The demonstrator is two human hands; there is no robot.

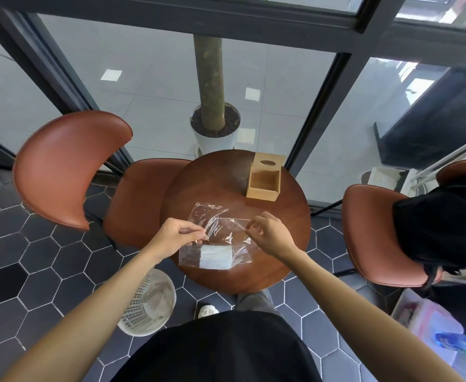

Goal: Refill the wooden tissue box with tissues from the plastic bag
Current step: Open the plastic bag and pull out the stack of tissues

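Observation:
A clear plastic bag [212, 224] lies on the round wooden table [198, 183], with a white stack of tissues [216, 257] inside its near end. My left hand [177, 234] pinches the bag's open edge on the left. My right hand [270, 233] pinches the same edge on the right, and the film stretches between them. The wooden tissue box [263, 183] stands open and empty at the table's far right, its lid with an oval slot [267, 162] propped behind it.
Brown leather chairs stand to the left [69, 169] and right [377, 232], the right one draped with black cloth. A white mesh wastebasket [149, 301] sits on the hexagon-tiled floor at the near left. A potted tree trunk [212, 117] stands beyond the table by the glass wall.

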